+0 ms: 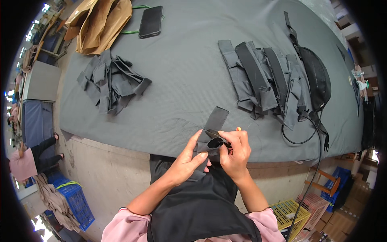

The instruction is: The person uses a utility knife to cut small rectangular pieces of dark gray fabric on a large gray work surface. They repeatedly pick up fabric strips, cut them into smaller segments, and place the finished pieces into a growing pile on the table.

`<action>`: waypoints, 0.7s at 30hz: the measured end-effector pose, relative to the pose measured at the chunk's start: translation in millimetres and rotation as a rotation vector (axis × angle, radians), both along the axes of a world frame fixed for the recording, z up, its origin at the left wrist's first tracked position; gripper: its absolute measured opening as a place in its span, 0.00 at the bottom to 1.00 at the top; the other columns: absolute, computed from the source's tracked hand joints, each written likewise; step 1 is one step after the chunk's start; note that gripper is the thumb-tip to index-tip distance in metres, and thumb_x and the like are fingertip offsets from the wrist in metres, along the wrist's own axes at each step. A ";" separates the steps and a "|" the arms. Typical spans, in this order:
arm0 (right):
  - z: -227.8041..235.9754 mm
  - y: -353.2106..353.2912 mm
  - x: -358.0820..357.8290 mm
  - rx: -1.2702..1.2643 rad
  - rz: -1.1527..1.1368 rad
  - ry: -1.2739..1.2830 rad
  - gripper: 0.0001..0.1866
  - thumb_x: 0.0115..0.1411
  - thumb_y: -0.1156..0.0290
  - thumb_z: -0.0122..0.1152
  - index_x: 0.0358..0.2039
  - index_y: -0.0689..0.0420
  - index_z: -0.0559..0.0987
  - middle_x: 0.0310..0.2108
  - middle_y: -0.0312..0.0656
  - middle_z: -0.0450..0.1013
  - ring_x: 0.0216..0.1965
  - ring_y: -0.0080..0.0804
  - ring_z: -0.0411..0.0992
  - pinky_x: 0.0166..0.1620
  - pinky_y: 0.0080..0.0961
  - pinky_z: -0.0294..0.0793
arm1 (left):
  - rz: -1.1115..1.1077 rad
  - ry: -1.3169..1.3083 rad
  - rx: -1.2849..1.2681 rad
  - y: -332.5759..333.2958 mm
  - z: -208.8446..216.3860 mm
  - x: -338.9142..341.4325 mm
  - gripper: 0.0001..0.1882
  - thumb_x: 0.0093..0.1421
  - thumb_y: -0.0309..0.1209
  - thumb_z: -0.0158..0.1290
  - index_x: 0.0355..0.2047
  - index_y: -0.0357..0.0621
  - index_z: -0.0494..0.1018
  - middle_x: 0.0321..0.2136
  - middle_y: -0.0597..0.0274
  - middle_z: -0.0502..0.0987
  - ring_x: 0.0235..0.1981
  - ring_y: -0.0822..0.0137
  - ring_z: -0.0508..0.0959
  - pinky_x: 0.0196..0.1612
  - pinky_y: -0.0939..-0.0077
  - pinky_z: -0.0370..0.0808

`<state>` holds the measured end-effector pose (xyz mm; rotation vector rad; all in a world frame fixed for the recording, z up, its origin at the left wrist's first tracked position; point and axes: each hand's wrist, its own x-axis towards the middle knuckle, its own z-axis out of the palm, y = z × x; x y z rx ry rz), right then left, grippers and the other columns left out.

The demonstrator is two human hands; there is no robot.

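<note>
A folded grey fabric strip point(217, 117) is held up at the table's near edge, its upper end standing out flat and a dark opening showing in its folds. Wrapped round its left side, my left hand point(189, 159) is closed, thumb on top. My right hand point(237, 152) pinches the fabric's right side beside the opening. A small orange-tipped thing point(238, 128) pokes out behind the right fingers; its kind is hidden. To the left lies a loose heap of grey fabric strips point(111, 82), and at the right more strips point(254, 76) lie in overlapping rows.
The grey cloth-covered table point(181, 72) carries a brown paper bag point(102, 26), a black phone point(150, 22) and a black waist pouch point(315, 78) with a cable point(320, 157) trailing off the edge. Blue point(74, 203) and yellow point(290, 215) crates stand on the floor. A person point(28, 163) is far left.
</note>
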<state>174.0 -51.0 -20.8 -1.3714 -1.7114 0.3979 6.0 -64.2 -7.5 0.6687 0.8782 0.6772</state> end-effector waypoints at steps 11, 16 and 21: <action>-2.0 2.7 0.1 -0.120 0.055 0.253 0.15 0.45 0.85 0.62 0.35 0.59 0.78 0.30 0.37 0.68 0.25 0.22 0.68 0.27 0.17 0.66 | -0.125 0.245 0.125 4.4 8.6 -0.3 0.32 0.65 0.29 0.45 0.66 0.43 0.44 0.42 0.59 0.69 0.34 0.71 0.72 0.36 0.74 0.75; -9.7 -3.9 -5.6 -0.286 -0.031 0.537 0.13 0.48 0.85 0.60 0.35 0.59 0.79 0.29 0.35 0.67 0.26 0.19 0.65 0.28 0.13 0.64 | -0.175 0.500 0.363 4.4 8.3 -0.5 0.32 0.63 0.32 0.48 0.64 0.44 0.49 0.51 0.52 0.66 0.34 0.69 0.74 0.38 0.72 0.75; -10.9 -11.3 -1.1 -0.213 -0.063 0.383 0.14 0.46 0.85 0.60 0.35 0.59 0.78 0.30 0.36 0.66 0.26 0.21 0.65 0.28 0.15 0.65 | -0.185 0.371 0.165 4.5 9.7 -1.4 0.32 0.64 0.36 0.47 0.65 0.45 0.49 0.42 0.52 0.73 0.28 0.69 0.75 0.36 0.73 0.75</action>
